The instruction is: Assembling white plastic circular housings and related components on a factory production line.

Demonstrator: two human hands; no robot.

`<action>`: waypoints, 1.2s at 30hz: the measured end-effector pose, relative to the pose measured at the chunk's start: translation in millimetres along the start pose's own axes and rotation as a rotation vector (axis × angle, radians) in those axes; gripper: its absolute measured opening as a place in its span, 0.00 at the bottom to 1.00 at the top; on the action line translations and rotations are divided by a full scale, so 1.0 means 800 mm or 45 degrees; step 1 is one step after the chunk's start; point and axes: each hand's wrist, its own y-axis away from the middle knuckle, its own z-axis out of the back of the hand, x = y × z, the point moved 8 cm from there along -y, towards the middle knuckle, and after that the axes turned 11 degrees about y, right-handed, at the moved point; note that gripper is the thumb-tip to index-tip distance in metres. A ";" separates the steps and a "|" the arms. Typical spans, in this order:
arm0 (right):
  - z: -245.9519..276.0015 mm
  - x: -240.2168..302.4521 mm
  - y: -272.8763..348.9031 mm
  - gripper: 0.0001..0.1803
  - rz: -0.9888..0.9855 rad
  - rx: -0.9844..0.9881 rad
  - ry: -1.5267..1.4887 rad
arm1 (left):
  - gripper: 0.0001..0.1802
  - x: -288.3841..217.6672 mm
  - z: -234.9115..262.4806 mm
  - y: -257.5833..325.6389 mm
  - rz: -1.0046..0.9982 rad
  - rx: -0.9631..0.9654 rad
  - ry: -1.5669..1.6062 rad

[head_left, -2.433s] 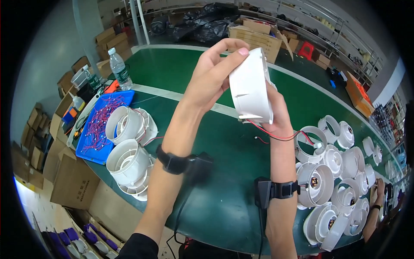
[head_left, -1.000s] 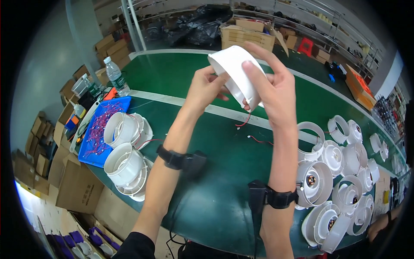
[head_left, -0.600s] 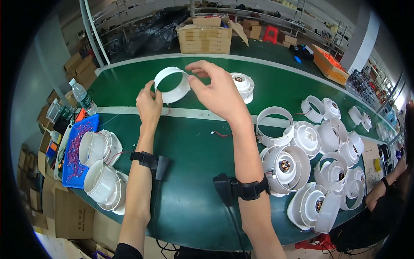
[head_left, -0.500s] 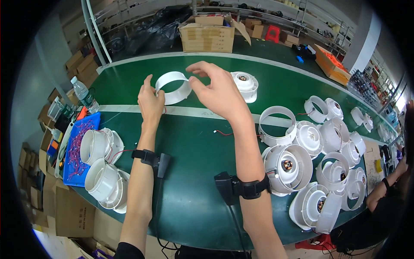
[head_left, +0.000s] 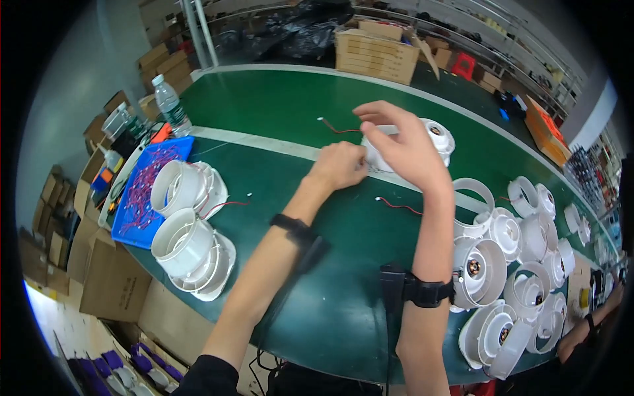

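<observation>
On the green bench's pale strip, a white plastic ring (head_left: 375, 155) stands beside a round white fan housing (head_left: 437, 140), partly covered by my right hand. My left hand (head_left: 340, 165) has its fingers curled at the ring's left edge; the fingertips are partly hidden. My right hand (head_left: 409, 148) hovers over the ring with thumb and fingers apart, nothing seen between them. From the ring a red lead (head_left: 339, 129) with a small white plug runs to the left. Another red lead (head_left: 399, 203) lies below my right wrist.
Several white fan housings and rings (head_left: 505, 234) crowd the right side. Two white ring-and-housing pairs (head_left: 181, 244) stand at the left beside a blue tray (head_left: 142, 228) of leads. A water bottle (head_left: 172, 109) and a cardboard box (head_left: 376, 56) stand farther off. Another person's arm (head_left: 594, 320) shows at right.
My left hand has moved right with the white ring, bringing it next to the fan housing. My right hand stays raised and spread. The whole view has swung left.
</observation>
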 end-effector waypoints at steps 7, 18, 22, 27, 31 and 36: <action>0.001 0.011 -0.007 0.15 0.102 -0.032 0.046 | 0.26 -0.059 -0.051 0.010 -0.261 0.296 0.568; 0.003 0.011 -0.003 0.14 0.008 0.013 0.048 | 0.26 -0.029 -0.025 0.010 0.215 0.148 0.220; 0.019 -0.001 -0.003 0.14 -0.016 -0.059 -0.008 | 0.18 -0.073 0.006 0.017 0.248 0.373 0.099; 0.059 0.011 0.009 0.16 -0.032 -0.197 -0.008 | 0.08 -0.196 0.070 0.097 -0.056 0.531 0.083; 0.072 0.015 0.020 0.18 0.001 -0.213 0.019 | 0.10 -0.242 0.154 0.210 -0.233 0.683 0.189; 0.077 0.029 0.028 0.16 0.042 -0.209 -0.056 | 0.39 -0.135 0.296 0.256 0.115 -0.065 -0.244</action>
